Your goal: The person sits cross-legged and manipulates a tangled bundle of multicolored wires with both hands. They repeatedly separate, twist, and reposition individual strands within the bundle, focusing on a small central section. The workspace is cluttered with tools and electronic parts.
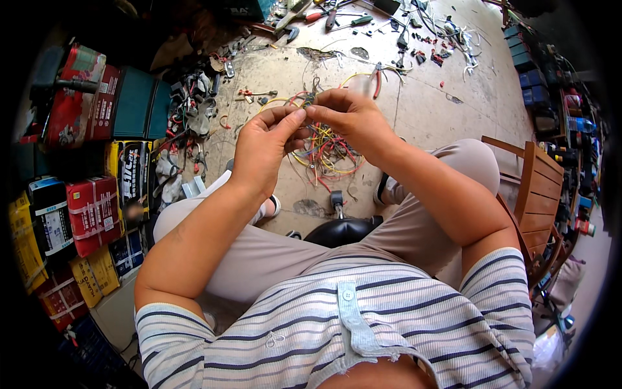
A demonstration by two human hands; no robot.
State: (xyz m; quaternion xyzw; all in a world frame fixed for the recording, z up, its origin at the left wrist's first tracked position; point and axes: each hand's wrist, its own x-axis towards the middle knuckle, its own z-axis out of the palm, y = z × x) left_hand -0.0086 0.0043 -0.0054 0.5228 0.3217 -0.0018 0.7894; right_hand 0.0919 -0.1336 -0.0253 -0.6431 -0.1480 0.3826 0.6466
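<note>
Fingertip to fingertip, my left hand (264,148) and my right hand (356,123) meet above the floor, both pinched closed. What lies between the fingertips is too small and covered to make out. Behind and below them is a tangled heap of thin wires (327,154) in red, yellow, green and dark colours. A dark, thin looped piece shows just beyond the fingertips; whether it is held I cannot tell. Red-handled pliers (378,83) lie on the floor past my right hand. Short wire pieces with connectors (257,94) lie beyond my left hand.
A black stool seat (343,232) stands between my knees. Boxed batteries (92,217) are stacked at the left, beside a pile of scrap parts (194,107). Screwdrivers (332,19) and loose cable bits (435,52) lie farther off. A wooden chair (539,194) stands at the right.
</note>
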